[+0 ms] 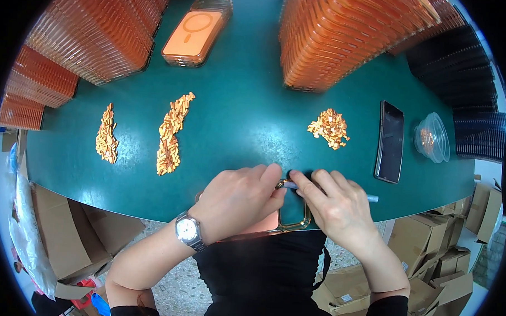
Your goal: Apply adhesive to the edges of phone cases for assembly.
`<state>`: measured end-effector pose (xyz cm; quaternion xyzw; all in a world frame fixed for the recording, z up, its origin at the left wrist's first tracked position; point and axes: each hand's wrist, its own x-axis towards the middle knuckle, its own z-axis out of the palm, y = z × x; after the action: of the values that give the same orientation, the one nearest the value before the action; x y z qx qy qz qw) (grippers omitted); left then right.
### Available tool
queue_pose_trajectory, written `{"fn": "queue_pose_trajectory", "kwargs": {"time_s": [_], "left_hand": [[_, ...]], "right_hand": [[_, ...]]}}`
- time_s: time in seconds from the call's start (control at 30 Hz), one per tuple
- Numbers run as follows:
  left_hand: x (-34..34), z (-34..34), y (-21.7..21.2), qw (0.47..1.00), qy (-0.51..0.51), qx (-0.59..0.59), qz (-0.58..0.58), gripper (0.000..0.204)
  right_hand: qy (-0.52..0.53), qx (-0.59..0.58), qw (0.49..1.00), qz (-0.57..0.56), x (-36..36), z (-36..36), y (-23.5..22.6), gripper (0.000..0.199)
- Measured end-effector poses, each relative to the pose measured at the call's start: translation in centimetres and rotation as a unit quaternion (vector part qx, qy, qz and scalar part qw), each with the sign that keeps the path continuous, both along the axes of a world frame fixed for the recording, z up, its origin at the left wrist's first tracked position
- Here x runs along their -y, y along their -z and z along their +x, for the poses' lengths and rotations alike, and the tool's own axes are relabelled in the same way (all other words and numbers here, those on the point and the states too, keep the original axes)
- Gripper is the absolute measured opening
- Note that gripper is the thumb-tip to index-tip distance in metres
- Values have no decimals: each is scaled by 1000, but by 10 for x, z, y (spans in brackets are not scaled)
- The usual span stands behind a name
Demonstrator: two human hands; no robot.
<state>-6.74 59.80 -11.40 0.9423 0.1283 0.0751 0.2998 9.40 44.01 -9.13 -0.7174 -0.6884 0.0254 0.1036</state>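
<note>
At the near edge of the table, an orange phone case [269, 224] with a shiny gold-edged camera opening [308, 220] lies tilted under my hands. My left hand [237, 196], with a silver watch at the wrist, is closed on the case, thumb and fingertips at its upper rim. A slim pale-blue pen-like tool [372, 199] passes under my right hand [340, 208], whose fingers are closed around it. Its other end meets the case's rim beside my left fingertips. My hands cover most of the case and the tool's middle.
Small gold-orange pieces lie in a heap [329, 128] and two strips, one at left [107, 136], another nearer the middle [170, 138]. Tall stacks of orange cases [335, 44] stand behind. A black phone [390, 141] and clear tub [432, 137] sit right; cardboard boxes [66, 229] stand below the table.
</note>
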Motion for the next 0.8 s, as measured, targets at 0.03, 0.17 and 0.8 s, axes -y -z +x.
{"fn": "queue_pose_trajectory", "kwargs": {"time_s": [0.03, 0.17, 0.8], "left_hand": [[0, 0, 0, 1000, 3, 7, -1, 27], [2, -3, 5, 999, -16, 32, -6, 28], [-2, -4, 6, 999, 19, 35, -27, 23]], "right_hand": [[17, -18, 1000, 10, 0, -4, 3, 35], [51, -31, 998, 30, 0, -17, 9, 33], [15, 35, 998, -48, -3, -13, -9, 43]]}}
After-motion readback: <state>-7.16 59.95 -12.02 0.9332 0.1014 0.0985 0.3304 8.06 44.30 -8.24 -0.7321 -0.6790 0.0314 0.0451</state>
